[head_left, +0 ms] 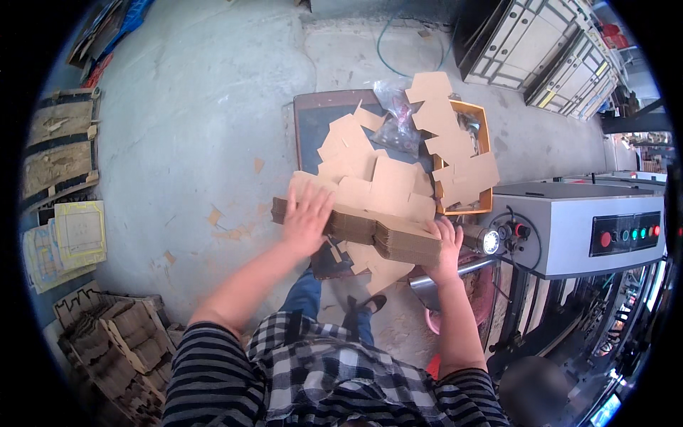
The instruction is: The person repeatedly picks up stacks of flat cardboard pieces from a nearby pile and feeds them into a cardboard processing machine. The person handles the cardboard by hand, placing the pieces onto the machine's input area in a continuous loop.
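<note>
A thick stack of flat brown die-cut cardboard blanks (370, 226) lies across the front of a dark low table (313, 117). My left hand (307, 217) rests flat on the stack's left end, fingers spread. My right hand (447, 249) grips the stack's right end, fingers curled over its edge. More loose cardboard blanks (370, 167) are piled behind the stack on the table.
An orange crate (486, 146) heaped with blanks stands at the table's right, with a clear plastic bag (398, 117) beside it. A grey machine (569, 224) with coloured buttons is on my right. Cardboard offcuts (121, 341) and printed sheets (67, 238) lie at the left on the concrete floor.
</note>
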`<state>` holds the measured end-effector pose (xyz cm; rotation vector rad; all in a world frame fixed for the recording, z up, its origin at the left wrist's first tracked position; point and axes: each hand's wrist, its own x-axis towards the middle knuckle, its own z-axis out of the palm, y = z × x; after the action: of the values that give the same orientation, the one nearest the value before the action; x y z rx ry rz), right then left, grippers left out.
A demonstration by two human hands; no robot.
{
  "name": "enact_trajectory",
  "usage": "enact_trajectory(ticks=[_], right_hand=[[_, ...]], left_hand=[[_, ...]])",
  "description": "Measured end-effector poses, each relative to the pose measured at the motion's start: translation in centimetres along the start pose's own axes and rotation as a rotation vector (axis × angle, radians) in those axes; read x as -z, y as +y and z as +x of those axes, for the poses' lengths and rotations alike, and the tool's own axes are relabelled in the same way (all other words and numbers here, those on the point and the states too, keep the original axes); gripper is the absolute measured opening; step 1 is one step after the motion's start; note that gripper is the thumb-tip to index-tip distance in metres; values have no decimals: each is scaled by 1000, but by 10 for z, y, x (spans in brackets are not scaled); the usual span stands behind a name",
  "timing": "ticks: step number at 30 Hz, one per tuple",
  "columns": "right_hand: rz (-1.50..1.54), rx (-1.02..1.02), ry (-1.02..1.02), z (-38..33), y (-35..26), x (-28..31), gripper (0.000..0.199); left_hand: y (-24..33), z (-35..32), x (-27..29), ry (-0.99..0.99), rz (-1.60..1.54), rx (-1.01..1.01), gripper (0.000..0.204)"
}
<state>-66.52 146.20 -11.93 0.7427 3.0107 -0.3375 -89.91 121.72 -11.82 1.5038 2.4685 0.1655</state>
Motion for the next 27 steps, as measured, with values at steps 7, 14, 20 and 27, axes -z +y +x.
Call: enact_trajectory(ticks=[7, 14, 20, 27], right_hand=[[54, 68, 41, 1, 3, -6, 54], [26, 79, 109, -2, 9, -10, 38], [30, 1, -59, -10, 10, -6, 61], [135, -239, 252, -43, -11, 70, 82]], left_hand=[[13, 8, -38, 11, -108, 112, 96], [76, 40, 35, 90, -145, -213, 93], [80, 55, -1, -173, -150, -101, 63], [107, 41, 68, -291, -267, 69, 45]])
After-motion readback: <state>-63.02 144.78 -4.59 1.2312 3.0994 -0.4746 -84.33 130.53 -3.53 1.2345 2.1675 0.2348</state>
